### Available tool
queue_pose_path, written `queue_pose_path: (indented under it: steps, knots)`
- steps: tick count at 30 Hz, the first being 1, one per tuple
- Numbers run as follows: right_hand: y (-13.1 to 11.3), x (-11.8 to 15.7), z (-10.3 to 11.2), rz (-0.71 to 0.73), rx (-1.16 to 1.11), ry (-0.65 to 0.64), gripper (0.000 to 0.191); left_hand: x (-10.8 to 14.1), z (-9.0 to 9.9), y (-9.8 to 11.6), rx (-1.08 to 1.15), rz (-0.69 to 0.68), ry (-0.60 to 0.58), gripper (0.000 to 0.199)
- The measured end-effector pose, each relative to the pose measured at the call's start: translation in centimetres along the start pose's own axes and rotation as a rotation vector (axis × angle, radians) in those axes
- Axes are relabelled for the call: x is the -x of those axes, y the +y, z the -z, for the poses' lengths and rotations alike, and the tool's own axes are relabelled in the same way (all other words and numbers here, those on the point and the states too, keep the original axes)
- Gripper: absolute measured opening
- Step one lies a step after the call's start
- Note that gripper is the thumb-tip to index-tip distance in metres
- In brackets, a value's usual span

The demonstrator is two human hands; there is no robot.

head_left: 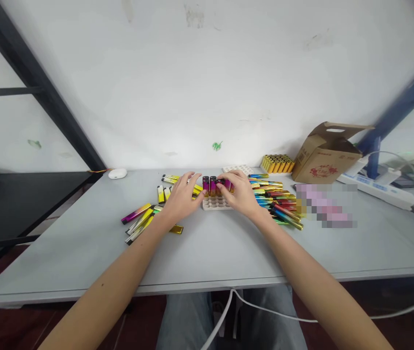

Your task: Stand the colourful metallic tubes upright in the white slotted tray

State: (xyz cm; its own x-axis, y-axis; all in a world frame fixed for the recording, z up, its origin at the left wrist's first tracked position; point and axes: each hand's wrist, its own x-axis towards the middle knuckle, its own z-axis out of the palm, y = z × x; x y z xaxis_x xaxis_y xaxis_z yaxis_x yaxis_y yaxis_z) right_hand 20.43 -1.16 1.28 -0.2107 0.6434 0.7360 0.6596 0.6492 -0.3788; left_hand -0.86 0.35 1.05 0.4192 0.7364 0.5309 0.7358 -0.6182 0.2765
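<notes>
Our forearms [108, 282] cross the worktop [212, 257]; in the tray [215, 206], purple lighters [213, 186] stand upright between our left hand [184, 195], fingers wide, and right hand [241, 195], grip unclear. We seem to be seating them; next likely needs careful alignment.

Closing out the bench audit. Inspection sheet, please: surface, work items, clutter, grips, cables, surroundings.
Surface: pale grey tabletop.
Job's things: black-topped purple pieces upright in a pale tray; loose coloured pieces both sides, left pile and right pile; upright yellow pieces behind on the right.
Clutter: open cardboard box, white case; one pixelated item, unreadable.
Left grip: beside the purple pieces, fingers apart; contact unclear.
Right grip: at the purple pieces; exact hold hidden.
Cables: white cable below front edge; power strip at right.
Surroundings: scuffed white wall, dark post left, blue post right.
</notes>
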Motion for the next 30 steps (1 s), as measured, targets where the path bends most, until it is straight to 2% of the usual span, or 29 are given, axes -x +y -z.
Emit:
queue_pose_path:
  steps: [6,9,12,15,17,21,23,27,30]
  knots:
    - [0.4,0.1,0.0,0.004,0.101,0.025,0.018,0.1,-0.5,-0.1,-0.093,0.088,-0.013,0.047]
    - [0.5,0.1,0.0,-0.026,0.135,0.035,0.018,0.4,-0.7,0.3,-0.184,0.206,-0.011,0.047]
    - [0.5,0.1,-0.1,-0.029,0.149,0.035,0.021,1.0,-1.0,0.2,-0.283,0.332,0.063,0.05]
    - [0.5,0.2,-0.2,-0.02,0.17,0.024,0.025,1.4,-1.1,-0.8,-0.317,0.414,0.111,0.061]
    - [0.4,0.2,-0.3,-0.022,0.189,0.025,0.027,1.4,-0.9,-1.5,-0.295,0.456,0.048,0.065]
    - [0.3,0.4,-0.5,-0.031,0.214,0.031,0.025,0.8,0.4,-1.3,-0.323,0.686,-0.28,0.07]
    - [0.3,0.4,-0.6,-0.029,0.22,0.03,0.025,0.4,1.1,-0.6,-0.354,0.74,-0.382,0.068]
    - [0.3,0.4,-0.8,-0.027,0.227,0.032,0.025,0.2,1.4,0.3,-0.375,0.698,-0.419,0.065]
    - [0.3,0.5,-0.9,-0.034,0.224,0.033,0.025,0.0,1.2,-0.3,-0.335,0.644,-0.366,0.063]
